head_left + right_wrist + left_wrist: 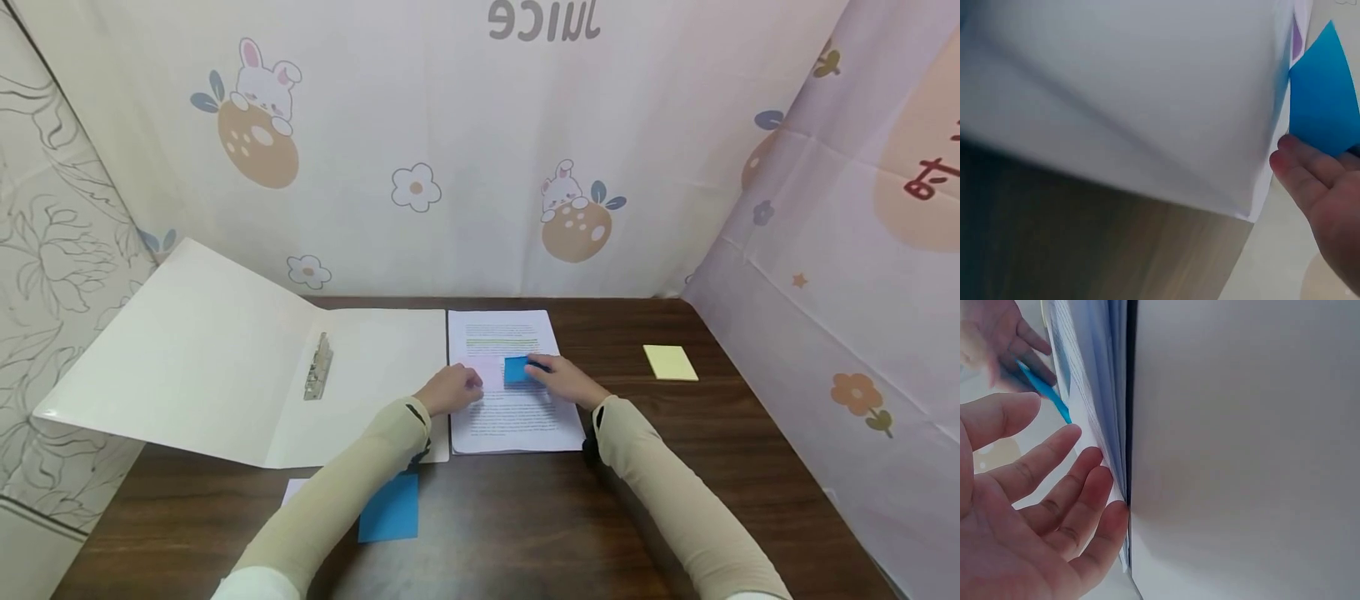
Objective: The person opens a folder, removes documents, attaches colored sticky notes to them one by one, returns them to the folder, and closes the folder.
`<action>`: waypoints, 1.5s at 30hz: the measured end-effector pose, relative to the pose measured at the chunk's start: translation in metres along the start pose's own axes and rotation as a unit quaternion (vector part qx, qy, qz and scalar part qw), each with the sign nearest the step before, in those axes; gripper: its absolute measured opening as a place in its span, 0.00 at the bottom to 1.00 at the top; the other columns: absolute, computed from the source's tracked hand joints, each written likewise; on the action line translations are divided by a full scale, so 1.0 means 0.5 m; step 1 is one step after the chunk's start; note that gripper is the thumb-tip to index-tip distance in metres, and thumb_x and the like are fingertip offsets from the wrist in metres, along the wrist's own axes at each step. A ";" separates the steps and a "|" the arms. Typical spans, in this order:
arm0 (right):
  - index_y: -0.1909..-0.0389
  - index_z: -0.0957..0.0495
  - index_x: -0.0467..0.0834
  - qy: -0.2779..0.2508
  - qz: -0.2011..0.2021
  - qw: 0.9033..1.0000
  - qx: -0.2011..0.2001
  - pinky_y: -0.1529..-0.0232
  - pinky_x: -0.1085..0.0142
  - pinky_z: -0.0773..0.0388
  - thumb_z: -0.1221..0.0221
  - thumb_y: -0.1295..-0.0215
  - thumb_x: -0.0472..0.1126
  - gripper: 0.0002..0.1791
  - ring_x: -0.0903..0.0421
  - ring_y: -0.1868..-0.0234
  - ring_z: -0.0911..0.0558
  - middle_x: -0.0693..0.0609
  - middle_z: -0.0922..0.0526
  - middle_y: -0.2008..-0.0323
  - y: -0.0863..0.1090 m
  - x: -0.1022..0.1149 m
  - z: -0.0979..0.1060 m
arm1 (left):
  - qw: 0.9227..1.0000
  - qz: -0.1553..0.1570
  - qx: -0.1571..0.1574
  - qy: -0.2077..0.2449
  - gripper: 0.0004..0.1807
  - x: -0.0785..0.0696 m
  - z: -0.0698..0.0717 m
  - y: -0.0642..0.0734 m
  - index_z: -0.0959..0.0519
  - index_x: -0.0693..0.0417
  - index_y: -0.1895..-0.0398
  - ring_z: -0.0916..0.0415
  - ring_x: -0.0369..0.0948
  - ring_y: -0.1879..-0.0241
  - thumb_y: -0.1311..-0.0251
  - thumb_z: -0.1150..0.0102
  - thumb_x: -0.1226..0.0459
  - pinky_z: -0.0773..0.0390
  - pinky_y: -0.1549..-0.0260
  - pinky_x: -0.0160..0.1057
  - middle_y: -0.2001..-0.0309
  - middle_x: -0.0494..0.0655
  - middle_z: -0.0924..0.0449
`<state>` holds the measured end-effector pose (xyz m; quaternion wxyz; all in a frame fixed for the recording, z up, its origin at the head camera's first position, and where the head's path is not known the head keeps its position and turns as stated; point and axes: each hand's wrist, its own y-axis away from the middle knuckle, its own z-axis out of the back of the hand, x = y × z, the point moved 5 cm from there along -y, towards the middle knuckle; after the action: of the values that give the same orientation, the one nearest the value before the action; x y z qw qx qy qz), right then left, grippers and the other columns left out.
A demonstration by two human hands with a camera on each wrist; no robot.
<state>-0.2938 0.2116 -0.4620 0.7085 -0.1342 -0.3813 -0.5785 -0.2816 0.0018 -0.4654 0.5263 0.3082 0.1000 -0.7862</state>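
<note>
A stack of printed pages (517,429) lies on the dark table, with a yellow-green highlighted line near its top. My right hand (566,381) holds a blue sticky note (516,371) by its right side over the middle of the top page. In the right wrist view the note (1322,94) tilts up from the paper, its far edge against the page. My left hand (450,389) rests at the left side of the stack. Its loosely bent fingers (1094,506) touch the page edges and hold nothing.
An open white binder (382,350) with a metal clip (318,367) lies left of the pages, its cover raised. A blue sticky pad (390,510) and a pale paper corner (292,490) show near my left forearm. A yellow sticky pad (670,362) lies at right.
</note>
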 end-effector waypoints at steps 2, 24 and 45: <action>0.30 0.37 0.39 0.006 0.009 1.000 -0.006 0.29 0.43 0.44 0.54 0.24 0.47 0.27 0.38 0.26 0.42 0.37 0.38 0.28 -0.003 -0.004 0.002 | 1.000 0.000 0.002 -0.001 0.15 0.000 0.001 -0.002 0.19 0.58 0.50 0.23 0.47 0.50 0.35 0.42 0.60 0.25 0.44 0.47 0.51 0.53 0.19; 0.40 0.24 0.39 0.160 0.062 0.985 0.014 0.30 0.43 0.40 0.49 0.29 0.35 0.18 0.38 0.28 0.36 0.40 0.28 0.34 -0.009 0.004 -0.020 | 0.998 -0.034 0.046 -0.036 0.19 -0.054 -0.016 -0.030 0.21 0.54 0.43 0.26 0.48 0.39 0.33 0.46 0.58 0.29 0.37 0.47 0.43 0.51 0.19; 0.46 0.19 0.38 0.187 0.056 0.981 -0.019 0.37 0.45 0.31 0.44 0.30 0.40 0.16 0.38 0.38 0.27 0.34 0.27 0.40 -0.002 0.020 -0.016 | 0.989 -0.045 -0.001 -0.142 0.09 -0.088 -0.026 -0.096 0.17 0.52 0.56 0.20 0.45 0.53 0.35 0.44 0.64 0.23 0.48 0.42 0.54 0.47 0.15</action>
<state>-0.2913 0.1990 -0.4605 0.7961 -0.0579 -0.2230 -0.5596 -0.3079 0.0622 -0.4575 0.4996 0.1883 0.0386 -0.8446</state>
